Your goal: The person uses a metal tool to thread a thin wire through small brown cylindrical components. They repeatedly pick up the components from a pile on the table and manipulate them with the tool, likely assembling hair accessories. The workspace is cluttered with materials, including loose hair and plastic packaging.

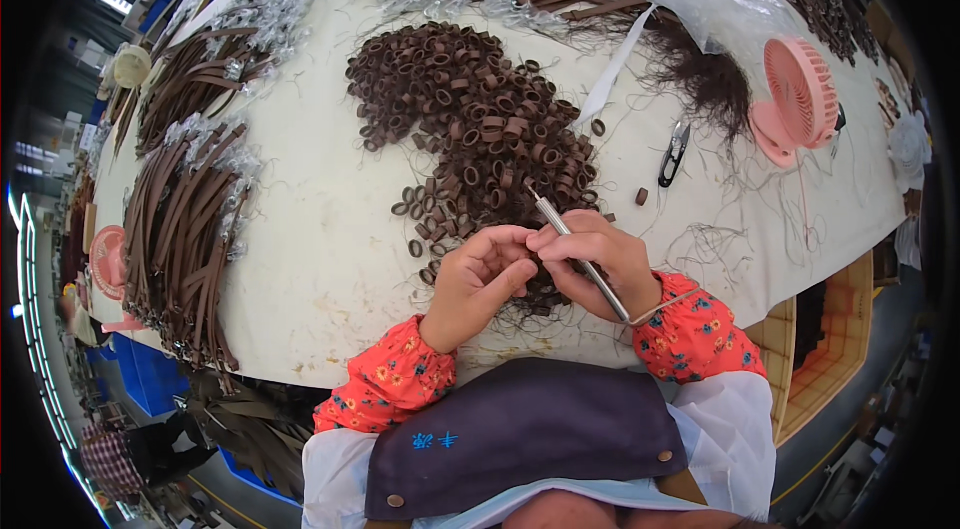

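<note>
left hand (478,281): fingers curled together at the tips, pinching something tiny against the right thumb; likely one loop, can't confirm.
right hand (600,264): fingers clamped on a thin metal rod (580,254), held like a pen, tip pointing up-left over the pile.
loops (480,129): big heap of small brown rings on the table (320,229), just beyond both hands, some strays beside it.
handling: loops look light, soft, a bit springy; easy to scatter, best pinched by the rim one at a time. Rod looks stiff, smooth, maybe slippery; grip mid-shaft.
nearby: snips (675,154) right of heap; pink fan (800,99) further right; brown straps (180,229) bundled at left edge.
hidden: pinched item covered by fingertips; rod's lower end lost behind wrist; table edges bent by lens; far bundles blurry.
</note>
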Tool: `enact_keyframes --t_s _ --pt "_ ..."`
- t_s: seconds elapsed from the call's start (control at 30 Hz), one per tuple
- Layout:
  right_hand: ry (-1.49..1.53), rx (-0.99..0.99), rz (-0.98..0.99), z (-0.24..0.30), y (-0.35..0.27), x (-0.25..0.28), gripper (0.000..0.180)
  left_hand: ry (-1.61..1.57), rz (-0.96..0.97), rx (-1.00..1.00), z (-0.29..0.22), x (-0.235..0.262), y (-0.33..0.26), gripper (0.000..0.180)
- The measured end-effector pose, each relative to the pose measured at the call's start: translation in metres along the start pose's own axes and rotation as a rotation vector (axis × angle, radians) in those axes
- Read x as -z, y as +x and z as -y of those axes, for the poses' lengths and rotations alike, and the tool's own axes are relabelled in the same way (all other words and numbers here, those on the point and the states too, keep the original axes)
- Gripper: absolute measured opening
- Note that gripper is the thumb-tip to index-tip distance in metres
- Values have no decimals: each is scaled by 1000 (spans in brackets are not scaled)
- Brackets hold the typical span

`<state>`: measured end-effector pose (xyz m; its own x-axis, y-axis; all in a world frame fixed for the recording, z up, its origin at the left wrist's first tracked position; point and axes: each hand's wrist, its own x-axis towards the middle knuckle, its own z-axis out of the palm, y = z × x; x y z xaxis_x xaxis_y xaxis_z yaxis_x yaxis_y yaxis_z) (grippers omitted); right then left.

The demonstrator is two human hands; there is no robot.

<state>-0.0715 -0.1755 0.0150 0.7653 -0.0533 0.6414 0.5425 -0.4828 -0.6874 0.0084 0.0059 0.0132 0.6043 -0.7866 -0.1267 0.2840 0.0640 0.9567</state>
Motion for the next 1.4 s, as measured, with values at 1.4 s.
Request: enact_keyframes --t_s 1.4 --pt "-276 175 51 -1 4 8 44 762 -230 -541 6 -6 1 18"
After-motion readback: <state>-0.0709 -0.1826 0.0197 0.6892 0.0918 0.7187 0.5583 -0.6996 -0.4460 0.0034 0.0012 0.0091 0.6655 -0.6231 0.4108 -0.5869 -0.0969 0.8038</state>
